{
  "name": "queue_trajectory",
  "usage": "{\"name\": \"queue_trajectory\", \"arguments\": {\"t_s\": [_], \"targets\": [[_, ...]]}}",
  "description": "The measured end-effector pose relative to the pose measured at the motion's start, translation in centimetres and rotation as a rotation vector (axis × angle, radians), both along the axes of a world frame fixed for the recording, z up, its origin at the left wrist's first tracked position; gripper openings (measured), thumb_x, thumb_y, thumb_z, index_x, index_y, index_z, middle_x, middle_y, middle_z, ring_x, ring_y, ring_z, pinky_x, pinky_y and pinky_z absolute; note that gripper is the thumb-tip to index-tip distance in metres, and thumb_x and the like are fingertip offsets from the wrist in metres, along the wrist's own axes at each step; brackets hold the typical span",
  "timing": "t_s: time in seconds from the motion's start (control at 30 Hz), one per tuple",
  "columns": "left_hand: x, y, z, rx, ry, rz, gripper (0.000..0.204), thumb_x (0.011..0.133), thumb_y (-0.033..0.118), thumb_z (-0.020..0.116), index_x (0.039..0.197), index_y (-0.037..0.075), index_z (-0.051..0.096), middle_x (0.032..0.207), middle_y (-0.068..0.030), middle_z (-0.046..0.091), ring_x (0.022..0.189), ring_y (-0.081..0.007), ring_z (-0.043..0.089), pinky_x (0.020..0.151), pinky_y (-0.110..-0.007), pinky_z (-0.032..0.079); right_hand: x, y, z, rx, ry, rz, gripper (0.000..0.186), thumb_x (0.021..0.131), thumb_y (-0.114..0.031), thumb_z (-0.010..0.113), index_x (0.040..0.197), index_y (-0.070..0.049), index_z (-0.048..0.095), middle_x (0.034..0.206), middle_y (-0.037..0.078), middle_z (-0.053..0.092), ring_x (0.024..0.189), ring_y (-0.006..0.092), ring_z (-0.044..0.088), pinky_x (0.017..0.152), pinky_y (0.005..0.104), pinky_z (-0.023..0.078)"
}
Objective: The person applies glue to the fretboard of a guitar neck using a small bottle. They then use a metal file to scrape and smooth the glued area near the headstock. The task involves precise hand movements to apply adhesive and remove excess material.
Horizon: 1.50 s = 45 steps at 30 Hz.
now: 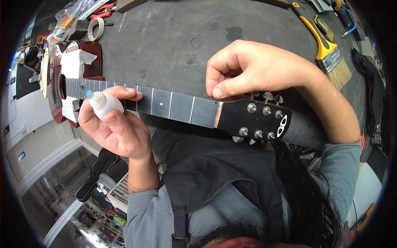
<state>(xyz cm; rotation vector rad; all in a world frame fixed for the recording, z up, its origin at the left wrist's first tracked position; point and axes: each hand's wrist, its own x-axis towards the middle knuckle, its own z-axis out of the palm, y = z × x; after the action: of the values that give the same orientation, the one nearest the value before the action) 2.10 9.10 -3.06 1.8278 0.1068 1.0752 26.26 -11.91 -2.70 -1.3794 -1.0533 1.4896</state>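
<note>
My left hand (122,128) holds a small white plastic bottle (106,106) with a pale blue, narrow tip over the dark fretboard (182,108) of a guitar. My right hand (248,72) has its fingers curled and thumb pressed in at the neck's far edge, near the nut (218,115); whatever is between them is hidden. The black headstock (260,120) with silver tuners lies to the right. At the left is the glossy red-brown guitar body (89,49), with white paper pieces (72,64) on it around the fretboard's end.
The dark grey worktop (165,41) carries a yellow-handled paintbrush (326,53) at the back right, with a tape roll (96,29) and red-handled pliers (103,12) at the back left. A black case (99,165) and a slatted white box (120,190) sit beyond my left arm.
</note>
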Motion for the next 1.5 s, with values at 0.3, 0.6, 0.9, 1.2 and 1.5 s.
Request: {"name": "queue_trajectory", "arguments": {"t_s": [0.3,0.6,0.9,1.2,1.5], "targets": [[1.0,-0.9,-0.4,0.049,-0.02,0.073,0.043,0.122,0.036,0.056,0.146,0.002,0.047,0.1,-0.025,0.073,0.086,-0.0266,0.071,0.073,-0.037,0.061,0.3,0.6,-0.6,-0.023,0.132,0.056,0.017,0.104,-0.017,0.082,0.105,-0.001,0.081,0.087,-0.003,0.075,0.077,0.0029,0.063,0.07,0.0238,0.05],[1.7,-1.4,-0.8,0.061,-0.038,0.133,0.045,0.122,0.036,0.056,0.146,0.0,0.046,0.099,-0.0238,0.073,0.083,-0.0237,0.07,0.072,-0.033,0.06,0.2,0.7,-1.2,0.013,0.111,0.078,0.023,0.1,-0.023,0.079,0.105,-0.001,0.078,0.084,0.002,0.074,0.076,0.0097,0.066,0.068,0.0291,0.051],[4.0,-3.2,-0.9,0.132,-0.016,0.319,0.043,0.123,0.032,0.054,0.143,-0.003,0.038,0.098,-0.0237,0.074,0.075,-0.0229,0.072,0.073,-0.033,0.063,0.2,0.9,-1.6,0.022,0.139,0.083,0.023,0.1,-0.024,0.078,0.102,-0.002,0.075,0.083,0.001,0.073,0.075,0.0091,0.064,0.068,0.0286,0.049],[4.4,-3.4,-1.0,0.141,-0.003,0.312,0.041,0.122,0.027,0.057,0.142,-0.003,0.038,0.098,-0.0235,0.075,0.073,-0.0245,0.074,0.074,-0.034,0.062,0.2,0.8,-1.5,0.039,0.13,0.09,0.023,0.1,-0.024,0.078,0.102,-0.002,0.075,0.089,0.002,0.075,0.083,0.0101,0.067,0.076,0.0297,0.053],[4.6,-3.7,-0.9,0.125,-0.008,0.331,0.04,0.121,0.027,0.058,0.141,-0.002,0.039,0.096,-0.0226,0.075,0.073,-0.0237,0.072,0.075,-0.035,0.061,0.1,0.8,-1.6,0.049,0.139,0.086,0.023,0.1,-0.025,0.078,0.104,-0.002,0.076,0.091,0.002,0.076,0.085,0.0098,0.068,0.076,0.0296,0.054]]}}
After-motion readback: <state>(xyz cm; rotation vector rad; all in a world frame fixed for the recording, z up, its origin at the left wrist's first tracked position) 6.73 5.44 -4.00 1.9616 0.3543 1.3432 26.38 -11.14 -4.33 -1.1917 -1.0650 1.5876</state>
